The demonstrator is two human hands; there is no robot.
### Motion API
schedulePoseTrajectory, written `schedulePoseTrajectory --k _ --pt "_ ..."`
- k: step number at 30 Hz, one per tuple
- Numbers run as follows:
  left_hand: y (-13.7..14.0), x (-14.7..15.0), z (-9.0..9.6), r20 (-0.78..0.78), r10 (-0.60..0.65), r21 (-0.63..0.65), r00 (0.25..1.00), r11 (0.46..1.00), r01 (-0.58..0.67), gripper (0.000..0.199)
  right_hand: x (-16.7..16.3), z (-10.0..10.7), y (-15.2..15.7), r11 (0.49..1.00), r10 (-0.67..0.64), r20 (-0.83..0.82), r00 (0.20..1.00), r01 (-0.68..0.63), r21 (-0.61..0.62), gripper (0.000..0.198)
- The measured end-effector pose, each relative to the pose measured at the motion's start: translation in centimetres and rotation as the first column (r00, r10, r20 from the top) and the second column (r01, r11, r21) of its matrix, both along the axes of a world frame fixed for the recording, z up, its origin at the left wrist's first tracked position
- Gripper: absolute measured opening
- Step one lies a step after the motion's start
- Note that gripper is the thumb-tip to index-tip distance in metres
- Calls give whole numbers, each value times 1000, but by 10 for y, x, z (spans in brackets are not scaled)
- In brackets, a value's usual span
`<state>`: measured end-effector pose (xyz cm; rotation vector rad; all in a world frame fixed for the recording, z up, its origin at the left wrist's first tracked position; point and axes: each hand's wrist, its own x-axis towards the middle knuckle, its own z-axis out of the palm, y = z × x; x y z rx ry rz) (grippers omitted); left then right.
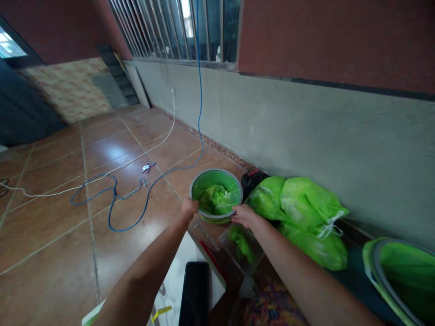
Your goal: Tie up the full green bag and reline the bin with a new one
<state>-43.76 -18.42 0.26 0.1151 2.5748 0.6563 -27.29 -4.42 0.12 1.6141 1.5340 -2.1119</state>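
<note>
A round bin (pixel 216 216) with a grey rim stands on the floor, lined with a green plastic bag. Inside it lies crumpled green plastic (pixel 216 195). My left hand (pixel 189 207) is closed on the rim at its near left side. On the near right, my right hand (pixel 243 215) holds the rim with its fingers, the thumb side hard to make out. Below my right hand sits a clear plastic box (pixel 228 242) with a green bag (pixel 243 244) in it.
Full green bags (pixel 306 199) and a black bag (pixel 251 181) lie along the wall. A second lined bin (pixel 377 258) stands at right. A black phone (pixel 194 294) rests on a white surface (pixel 173 267). A blue cable (pixel 149 194) and white cable (pixel 136 158) cross the tiled floor.
</note>
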Motion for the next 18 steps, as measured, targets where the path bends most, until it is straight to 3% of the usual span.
schedulePoseTrajectory --k 4,7,9,12,15,18 --pt "4 12 51 -61 -91 40 994 995 93 28 30 43 21 996 -71 -94 993 75 38 14" --pt "3 43 100 -238 -211 88 948 967 237 30 72 85 27 975 -105 -205 973 142 173 20" --pt "3 74 134 -334 -289 120 897 931 345 29 109 110 23 920 -130 -225 966 202 337 25" --pt "3 127 177 -415 -371 140 831 876 462 25 174 137 7 798 -224 -212 951 304 520 27" --pt "7 182 201 -437 -490 164 754 781 603 22 246 151 -18 715 -349 -262 900 436 547 24" --pt "12 234 199 -400 -614 212 681 661 720 22 318 149 -49 651 -458 -271 846 527 546 27"
